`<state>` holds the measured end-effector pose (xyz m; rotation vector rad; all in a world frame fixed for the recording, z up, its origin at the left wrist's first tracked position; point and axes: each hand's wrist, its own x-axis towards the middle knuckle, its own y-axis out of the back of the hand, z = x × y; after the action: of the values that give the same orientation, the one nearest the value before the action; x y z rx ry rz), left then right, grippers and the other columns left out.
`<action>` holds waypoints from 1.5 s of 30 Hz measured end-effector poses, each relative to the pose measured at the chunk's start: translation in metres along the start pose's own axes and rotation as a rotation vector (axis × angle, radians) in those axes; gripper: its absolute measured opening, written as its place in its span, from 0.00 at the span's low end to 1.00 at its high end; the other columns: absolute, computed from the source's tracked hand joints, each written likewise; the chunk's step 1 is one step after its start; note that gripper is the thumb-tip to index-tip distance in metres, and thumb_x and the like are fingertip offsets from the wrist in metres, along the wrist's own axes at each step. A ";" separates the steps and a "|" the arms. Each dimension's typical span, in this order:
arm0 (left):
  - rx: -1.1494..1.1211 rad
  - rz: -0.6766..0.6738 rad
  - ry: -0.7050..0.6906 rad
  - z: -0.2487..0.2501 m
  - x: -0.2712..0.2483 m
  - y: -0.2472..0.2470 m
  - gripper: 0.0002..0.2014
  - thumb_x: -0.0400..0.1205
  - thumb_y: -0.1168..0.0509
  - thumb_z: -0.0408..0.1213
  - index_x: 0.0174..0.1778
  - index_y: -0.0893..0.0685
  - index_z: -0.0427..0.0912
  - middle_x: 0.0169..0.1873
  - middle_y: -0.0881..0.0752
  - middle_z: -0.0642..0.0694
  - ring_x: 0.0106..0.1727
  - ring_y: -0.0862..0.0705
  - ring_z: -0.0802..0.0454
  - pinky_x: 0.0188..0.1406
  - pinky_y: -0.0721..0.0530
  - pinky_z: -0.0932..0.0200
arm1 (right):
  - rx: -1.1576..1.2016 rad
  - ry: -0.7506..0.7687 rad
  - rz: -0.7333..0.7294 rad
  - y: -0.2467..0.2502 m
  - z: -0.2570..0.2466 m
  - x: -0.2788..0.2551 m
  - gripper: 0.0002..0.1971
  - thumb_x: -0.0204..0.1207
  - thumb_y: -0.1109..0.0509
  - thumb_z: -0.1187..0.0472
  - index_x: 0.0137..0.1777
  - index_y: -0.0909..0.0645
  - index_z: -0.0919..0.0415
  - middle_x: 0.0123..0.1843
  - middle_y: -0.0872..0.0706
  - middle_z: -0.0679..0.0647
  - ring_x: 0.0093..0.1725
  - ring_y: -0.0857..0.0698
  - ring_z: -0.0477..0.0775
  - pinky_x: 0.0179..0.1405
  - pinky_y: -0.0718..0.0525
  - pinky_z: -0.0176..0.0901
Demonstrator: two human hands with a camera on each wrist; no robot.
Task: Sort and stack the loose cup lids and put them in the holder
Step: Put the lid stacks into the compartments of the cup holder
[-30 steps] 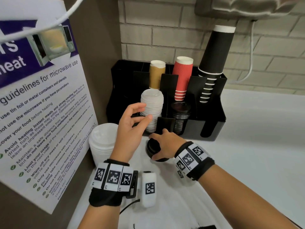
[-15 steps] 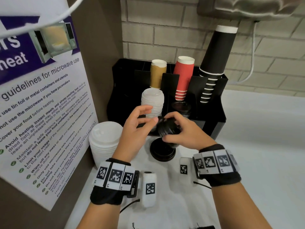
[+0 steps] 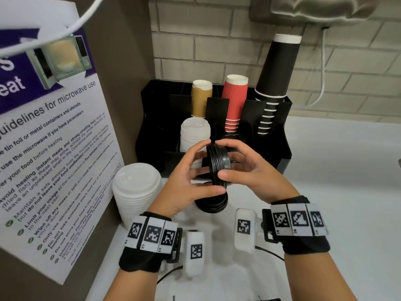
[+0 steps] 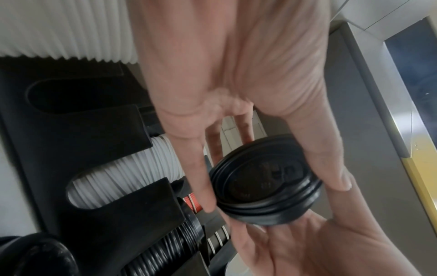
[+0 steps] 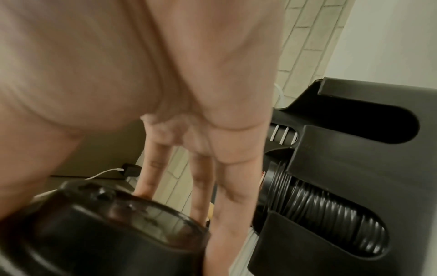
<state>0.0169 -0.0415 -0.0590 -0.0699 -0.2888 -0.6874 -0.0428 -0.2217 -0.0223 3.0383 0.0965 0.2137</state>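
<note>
The black holder (image 3: 282,148) stands at the back of the white surface (image 3: 336,192), just past your hands. Its slots hold white lids (image 3: 195,135) on the left and black lids (image 5: 331,214) in the middle, with cups behind. A big white lid stack (image 3: 135,192) and more black lids (image 3: 213,205) sit loose in front. Your left hand (image 3: 184,185) and right hand (image 3: 253,177) both grip a small black lid stack (image 3: 218,166), tipped on edge. The black slot lies straight ahead, nearer your right hand.
</note>
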 end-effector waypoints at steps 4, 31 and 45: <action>0.000 0.048 -0.011 0.000 0.002 -0.003 0.47 0.61 0.17 0.45 0.76 0.31 0.65 0.72 0.24 0.51 0.68 0.18 0.51 0.60 0.14 0.49 | 0.015 0.027 0.044 -0.003 -0.001 -0.001 0.27 0.67 0.21 0.56 0.66 0.22 0.42 0.61 0.16 0.49 0.55 0.11 0.57 0.47 0.12 0.49; 0.063 0.461 -0.068 0.013 0.003 0.014 0.15 0.81 0.30 0.36 0.60 0.19 0.57 0.61 0.19 0.57 0.55 0.14 0.61 0.63 0.16 0.50 | -0.475 0.182 0.527 0.062 -0.002 0.069 0.13 0.71 0.23 0.56 0.54 0.19 0.48 0.48 0.15 0.41 0.48 0.17 0.37 0.51 0.22 0.32; 0.068 0.471 -0.057 0.013 0.003 0.014 0.14 0.81 0.30 0.34 0.58 0.19 0.56 0.61 0.18 0.54 0.51 0.14 0.62 0.63 0.15 0.48 | -1.062 0.086 0.166 0.058 0.021 0.081 0.24 0.74 0.25 0.63 0.70 0.22 0.61 0.68 0.24 0.60 0.69 0.24 0.58 0.73 0.29 0.45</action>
<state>0.0248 -0.0303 -0.0454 -0.0886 -0.3357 -0.2080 0.0440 -0.2757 -0.0262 1.9766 -0.2028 0.2871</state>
